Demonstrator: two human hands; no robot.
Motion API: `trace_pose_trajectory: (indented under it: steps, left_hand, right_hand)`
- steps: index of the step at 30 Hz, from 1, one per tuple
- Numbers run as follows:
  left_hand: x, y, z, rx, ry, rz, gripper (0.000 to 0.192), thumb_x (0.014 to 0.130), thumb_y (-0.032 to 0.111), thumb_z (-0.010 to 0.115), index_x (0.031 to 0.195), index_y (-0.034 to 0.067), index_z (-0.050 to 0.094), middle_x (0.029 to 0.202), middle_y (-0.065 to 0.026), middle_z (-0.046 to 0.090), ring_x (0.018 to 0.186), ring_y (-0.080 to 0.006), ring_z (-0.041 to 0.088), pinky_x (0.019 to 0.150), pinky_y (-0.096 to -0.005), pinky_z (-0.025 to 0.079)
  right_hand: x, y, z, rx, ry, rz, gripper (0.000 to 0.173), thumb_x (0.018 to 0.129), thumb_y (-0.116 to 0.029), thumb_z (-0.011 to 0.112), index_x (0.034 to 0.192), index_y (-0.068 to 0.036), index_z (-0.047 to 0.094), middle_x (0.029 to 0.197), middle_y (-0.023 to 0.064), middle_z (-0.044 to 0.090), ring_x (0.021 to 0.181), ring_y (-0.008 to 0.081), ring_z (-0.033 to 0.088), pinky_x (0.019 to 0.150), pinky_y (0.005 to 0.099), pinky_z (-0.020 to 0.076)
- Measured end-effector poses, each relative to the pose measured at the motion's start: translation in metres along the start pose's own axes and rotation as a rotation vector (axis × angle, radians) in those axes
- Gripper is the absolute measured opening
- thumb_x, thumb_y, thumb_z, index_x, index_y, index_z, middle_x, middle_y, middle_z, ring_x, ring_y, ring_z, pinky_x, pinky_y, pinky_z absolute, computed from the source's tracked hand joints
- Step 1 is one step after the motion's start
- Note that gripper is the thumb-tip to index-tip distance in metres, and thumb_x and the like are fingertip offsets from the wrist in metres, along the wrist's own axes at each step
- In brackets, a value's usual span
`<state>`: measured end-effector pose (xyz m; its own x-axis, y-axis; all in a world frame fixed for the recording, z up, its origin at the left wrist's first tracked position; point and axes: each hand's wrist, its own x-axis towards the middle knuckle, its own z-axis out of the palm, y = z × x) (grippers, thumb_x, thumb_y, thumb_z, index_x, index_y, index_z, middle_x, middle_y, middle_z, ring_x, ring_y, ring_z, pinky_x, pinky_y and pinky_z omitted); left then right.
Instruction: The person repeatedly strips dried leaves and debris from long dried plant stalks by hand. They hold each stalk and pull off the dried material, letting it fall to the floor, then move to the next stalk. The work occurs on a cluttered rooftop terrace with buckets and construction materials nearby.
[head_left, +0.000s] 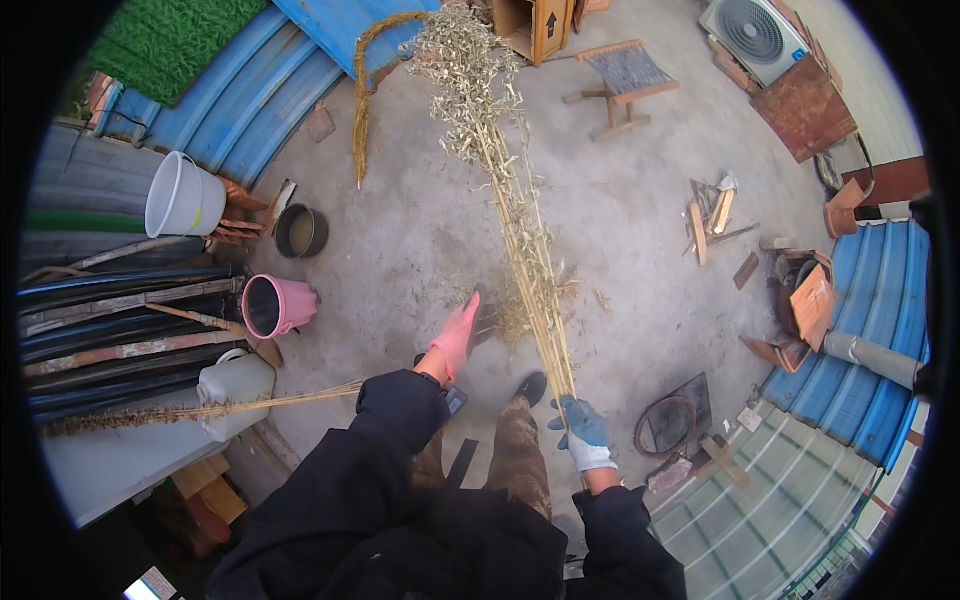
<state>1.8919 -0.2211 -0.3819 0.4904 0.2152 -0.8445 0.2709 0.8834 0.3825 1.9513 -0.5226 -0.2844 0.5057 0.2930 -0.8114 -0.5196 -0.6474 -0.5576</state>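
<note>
A long bundle of dried plant stalks (523, 255) with pale, leafy tops stretches away from me. My right hand (583, 430), in a blue-coated white glove, grips its bare lower ends. In a pink glove with dark-coated palm and fingers, my left hand (469, 330) is just left of the bundle with its fingers extended and nothing in it. Loose plant bits (517, 311) lie on the concrete floor beneath the stalks. Near my left forearm, another bunch of thin dry stalks (300, 399) runs out leftward across a white plastic jug (236, 390).
A pink bucket (294, 306), a dark pot (301, 231) and a white bucket (186, 196) are at left. A folding stool (626, 75) stands ahead. Scrap wood (709, 217) lies at right, above a round hoop (665, 427). A bent plant stem bundle (361, 97) leans ahead left.
</note>
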Motion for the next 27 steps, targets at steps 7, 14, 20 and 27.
trace_pose_trajectory:
  steps: [7, 14, 20, 27]
  left_hand:
    - [-0.013, 0.023, 0.059, 0.301, -0.120, 0.049, 0.047, 0.092, 0.025, 0.075, 0.131, 0.004, 0.060, 0.109, -0.0012, 0.069, 0.094, -0.0121, 0.063, 0.079, -0.0303, 0.050]
    - [-0.019, 0.004, 0.033, -0.096, -0.060, 0.105, 0.039, 0.096, 0.013, 0.068, 0.131, 0.001, 0.058, 0.118, -0.0092, 0.069, 0.102, -0.0215, 0.070, 0.089, -0.0358, 0.058]
    - [-0.035, -0.008, 0.042, -0.125, -0.280, 0.058, 0.038, 0.101, 0.020, 0.062, 0.133, 0.000, 0.058, 0.122, -0.0090, 0.068, 0.104, -0.0210, 0.070, 0.091, -0.0350, 0.058]
    - [-0.051, -0.008, 0.069, 0.172, 0.031, 0.004, 0.041, 0.088, 0.032, 0.079, 0.111, -0.001, 0.070, 0.097, -0.0029, 0.070, 0.085, -0.0147, 0.063, 0.074, -0.0318, 0.050]
  right_hand:
    - [0.019, 0.046, 0.000, -0.292, 0.201, -0.352, 0.033, 0.103, -0.032, 0.055, 0.116, -0.005, 0.068, 0.083, 0.0127, 0.076, 0.058, 0.0142, 0.066, 0.054, 0.0297, 0.0532]
    - [0.015, 0.016, -0.025, 0.010, 0.266, -0.183, 0.028, 0.102, -0.026, 0.054, 0.112, -0.006, 0.068, 0.083, 0.0092, 0.077, 0.051, 0.0144, 0.062, 0.052, 0.0312, 0.0499]
    - [0.007, 0.023, -0.013, -0.378, 0.165, -0.345, 0.026, 0.101, -0.024, 0.055, 0.110, -0.005, 0.070, 0.083, 0.0080, 0.075, 0.061, 0.0155, 0.065, 0.058, 0.0311, 0.0524]
    - [0.010, 0.037, -0.022, -0.150, 0.224, -0.260, 0.025, 0.099, -0.022, 0.061, 0.112, -0.004, 0.072, 0.091, 0.0076, 0.072, 0.074, 0.0147, 0.065, 0.066, 0.0312, 0.0529]
